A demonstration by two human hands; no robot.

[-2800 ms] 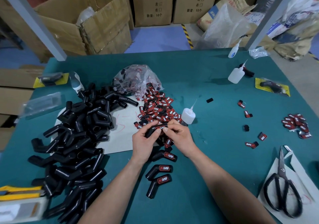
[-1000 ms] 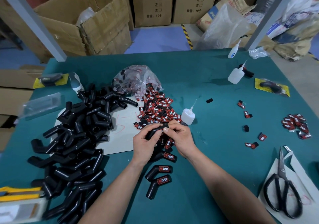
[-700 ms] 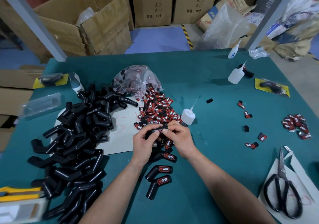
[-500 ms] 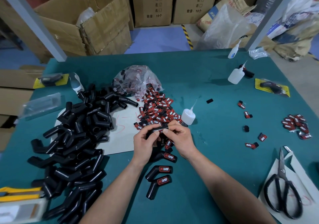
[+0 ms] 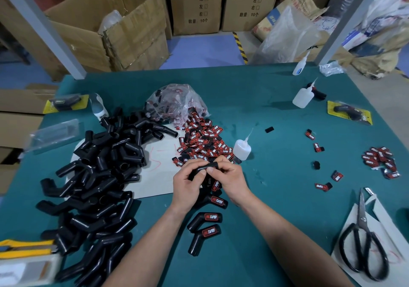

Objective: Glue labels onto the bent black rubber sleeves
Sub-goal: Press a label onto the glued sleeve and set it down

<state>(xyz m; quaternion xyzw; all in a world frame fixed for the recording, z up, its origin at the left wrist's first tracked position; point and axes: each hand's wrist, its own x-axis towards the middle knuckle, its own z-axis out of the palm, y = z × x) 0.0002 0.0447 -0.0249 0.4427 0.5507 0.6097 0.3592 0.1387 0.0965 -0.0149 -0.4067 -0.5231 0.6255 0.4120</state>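
Both hands hold one bent black rubber sleeve (image 5: pixel 204 167) above the green table (image 5: pixel 276 198). My left hand (image 5: pixel 188 185) grips its lower end; my right hand (image 5: pixel 230 178) pinches its upper end with thumb and fingers. Its label side is hidden from me. A heap of red-and-black labels (image 5: pixel 203 145) lies just beyond the hands. A small glue bottle (image 5: pixel 242 149) stands to their right. Three labelled sleeves (image 5: pixel 205 218) lie below the hands. A large pile of unlabelled black sleeves (image 5: pixel 97 185) covers the left of the table.
Black scissors (image 5: pixel 363 244) lie on white paper at the lower right. More glue bottles (image 5: pixel 303 97) stand at the far right, with scattered labels (image 5: pixel 379 159) near the right edge. A plastic bag (image 5: pixel 174 104) lies behind the label heap. Cardboard boxes (image 5: pixel 110 28) stand beyond the table.
The hands have kept the sleeve in the same spot, only shifting their fingers slightly along it and turning it so its label faces away.
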